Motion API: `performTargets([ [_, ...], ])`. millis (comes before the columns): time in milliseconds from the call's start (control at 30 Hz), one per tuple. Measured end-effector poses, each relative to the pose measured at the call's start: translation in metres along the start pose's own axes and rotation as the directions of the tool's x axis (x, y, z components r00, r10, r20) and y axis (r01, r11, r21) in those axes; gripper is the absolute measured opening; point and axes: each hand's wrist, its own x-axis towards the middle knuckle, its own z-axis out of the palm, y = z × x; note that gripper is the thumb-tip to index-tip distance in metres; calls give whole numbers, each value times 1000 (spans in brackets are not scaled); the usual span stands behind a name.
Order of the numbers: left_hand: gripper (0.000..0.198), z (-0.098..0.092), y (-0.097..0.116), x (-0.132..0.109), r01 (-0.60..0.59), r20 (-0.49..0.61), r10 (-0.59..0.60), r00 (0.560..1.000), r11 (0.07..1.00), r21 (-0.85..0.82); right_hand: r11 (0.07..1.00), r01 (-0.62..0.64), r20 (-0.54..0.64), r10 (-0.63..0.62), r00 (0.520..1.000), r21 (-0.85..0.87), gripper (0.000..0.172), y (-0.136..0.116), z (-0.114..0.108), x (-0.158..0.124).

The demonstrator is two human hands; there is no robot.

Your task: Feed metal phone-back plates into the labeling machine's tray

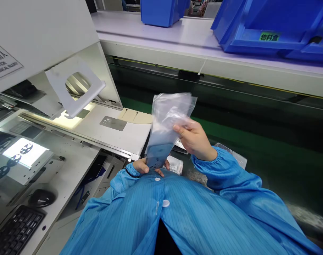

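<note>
My left hand (145,166) is low against my blue smock, its fingers closed on the lower end of a flat grey-blue phone back panel (158,154). The panel's upper part sits inside a clear plastic bag (170,111). Higher up, my right hand (194,138) pinches that bag's side. The bag stands upright above the green conveyor belt (257,152). A second grey panel (112,123) with camera holes lies flat on the white machine table (129,138) to the left.
A white machine housing (39,32) with a caution label and a lit opening fills the left. A keyboard (15,232) and mouse (41,197) sit at lower left. Blue bins (270,28) stand on the far shelf. More bagged parts (176,164) lie by the belt.
</note>
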Motion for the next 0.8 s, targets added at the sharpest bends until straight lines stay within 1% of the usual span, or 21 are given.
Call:
performTargets([
  [67,104,2,2,2,31,73,-24,997,995,-92,997,74,-135,-69,988,33,32,-3,-2,1],
  [133,93,4,3,6,38,117,-18,993,986,-165,987,153,-239,-137,961,51,31,-9,-7,3],
  [200,88,5,2,11,40,143,-11,990,979,-201,965,256,-336,-222,915,59,27,-16,-19,6],
  [267,88,5,0,17,69,165,-32,986,972,-225,941,336,-422,-289,859,38,24,-21,-37,7],
  [333,88,6,-4,23,122,180,-77,981,959,-255,933,359,-510,-314,801,-11,24,-20,-64,5],
  [367,87,7,-6,26,150,190,-101,977,952,-267,936,351,-556,-311,771,-37,25,-16,-79,1],
  [400,86,8,-8,30,172,193,-121,974,946,-274,940,338,-614,-299,730,-56,26,-10,-95,-5],
  [467,84,12,-14,37,200,207,-145,968,939,-279,956,289,-723,-240,648,-59,28,6,-132,-26],
  [500,84,15,-17,42,203,197,-150,969,937,-283,962,268,-771,-203,603,-43,28,15,-152,-41],
  [533,85,17,-19,46,206,216,-147,965,937,-282,969,245,-809,-156,566,-16,28,25,-172,-59],
  [567,84,20,-22,52,234,224,-174,959,932,-276,974,227,-847,-110,520,13,27,35,-193,-80],
  [600,85,23,-26,57,270,249,-205,947,926,-262,977,212,-887,-70,457,32,25,45,-213,-106],
  [633,85,26,-29,63,294,261,-228,938,922,-253,981,189,-926,-27,377,48,22,54,-232,-134],
  [667,84,29,-33,69,320,283,-250,926,916,-241,987,143,-958,28,286,71,18,62,-250,-165],
  [733,83,36,-41,80,375,347,-290,892,903,-209,993,-35,-991,117,72,114,9,76,-276,-234],
  [767,83,39,-45,86,387,374,-293,880,899,-206,990,-69,-993,121,-6,121,11,82,-284,-269],
  [800,83,42,-49,91,402,401,-298,866,892,-206,988,-94,-991,115,-75,122,14,88,-287,-302],
])
